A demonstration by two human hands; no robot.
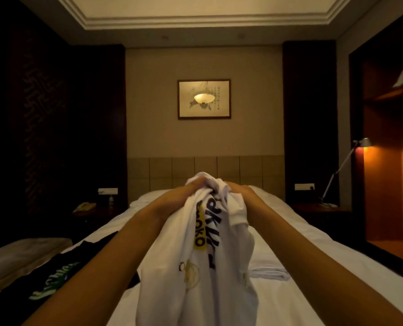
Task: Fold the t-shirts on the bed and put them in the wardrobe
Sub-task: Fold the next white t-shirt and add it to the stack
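1. We read this as a hotel-style bedroom, dim with warm light.
2. A bed [289, 231] with plain white sheets fills the middle, backed by a padded panel headboard [172, 170].
3. Above it a framed picture [204, 99] hangs centred on a beige wall, a ceiling lamp reflected in its glass.
4. Dark wood panels flank the headboard, each with a wall switch plate [304, 186].
5. A nightstand on the left carries a telephone [84, 206]; the one on the right carries an angled desk lamp [344, 170].
6. At the far right we see an open wooden wardrobe [383, 161], lit orange inside.
7. Stepped crown moulding rims the ceiling.
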